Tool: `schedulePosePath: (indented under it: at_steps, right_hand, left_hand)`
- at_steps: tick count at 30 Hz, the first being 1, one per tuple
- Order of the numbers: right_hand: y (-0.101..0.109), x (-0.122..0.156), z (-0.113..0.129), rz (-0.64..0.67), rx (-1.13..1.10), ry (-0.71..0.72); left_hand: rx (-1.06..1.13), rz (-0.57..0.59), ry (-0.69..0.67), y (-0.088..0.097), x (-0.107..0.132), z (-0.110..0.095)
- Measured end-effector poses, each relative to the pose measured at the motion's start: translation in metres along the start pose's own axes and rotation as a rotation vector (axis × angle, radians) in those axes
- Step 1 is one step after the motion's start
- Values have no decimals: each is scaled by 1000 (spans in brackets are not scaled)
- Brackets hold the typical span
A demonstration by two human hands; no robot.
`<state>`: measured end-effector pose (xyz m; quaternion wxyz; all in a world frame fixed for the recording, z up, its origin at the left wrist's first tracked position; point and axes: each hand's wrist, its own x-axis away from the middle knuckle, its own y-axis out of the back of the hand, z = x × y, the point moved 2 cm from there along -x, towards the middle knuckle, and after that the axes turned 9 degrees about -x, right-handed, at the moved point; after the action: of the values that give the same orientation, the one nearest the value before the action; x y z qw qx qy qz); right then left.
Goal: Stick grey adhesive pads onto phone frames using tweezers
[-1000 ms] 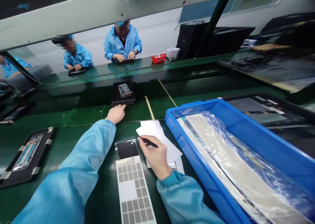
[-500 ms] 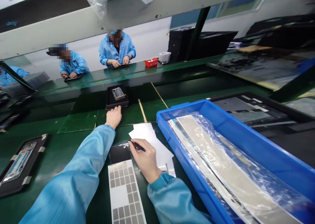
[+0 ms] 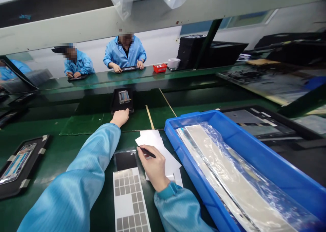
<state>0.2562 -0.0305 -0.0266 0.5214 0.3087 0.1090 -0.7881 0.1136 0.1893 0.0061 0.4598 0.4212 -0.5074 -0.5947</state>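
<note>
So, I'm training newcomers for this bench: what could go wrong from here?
The left hand is at the near edge of the black tray; a jerky move might shift the device lying on it. The right hand holds a slim black tool by overlapping white papers, which it could snag or scatter. The right sleeve is close to the sheet of grey squares and might brush it askew.

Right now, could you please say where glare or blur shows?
Head view: glare on the crinkled clear plastic wrap in the long blue plastic bin; head view: upper right edge smeared; head view: bare right hand and its slim black pen-like tool fairly sharp.
</note>
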Motion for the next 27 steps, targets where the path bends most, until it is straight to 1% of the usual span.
schedulePosePath:
  at_steps: [2, 5, 7, 10, 13, 15, 17, 19, 22, 24, 27]
  right_hand:
    - [1, 0, 0, -8, -1, -6]
    - [1, 0, 0, -4, -6, -7]
    - [1, 0, 0, 2, -3, -6]
    - [0, -1, 0, -6, -6, -10]
    - [0, -2, -1, -17, -8, -37]
    - [0, -3, -1, -21, 6, -70]
    - [0, -4, 0, -26, 23, -97]
    - [1, -4, 1, -42, 43, -113]
    - [3, -4, 3, -92, 67, -136]
    - [4, -4, 2, -128, 69, -158]
    - [6, -5, 1, -166, 76, -189]
  left_hand:
    - [58, 7, 29, 1, 9, 12]
    - [173, 11, 97, 4, 37, 46]
    - [271, 1, 161, 6, 66, 77]
    - [467, -46, 285, 4, 117, 124]
    - [739, -128, 435, -7, 172, 161]
    - [935, -220, 552, -19, 203, 178]
    - [1108, -338, 682, -31, 226, 189]
    - [1243, -461, 807, -42, 239, 196]
    - [1394, -611, 951, -51, 246, 206]
    - [1481, -655, 1001, -53, 246, 215]
    - [1598, -639, 1016, -48, 249, 232]
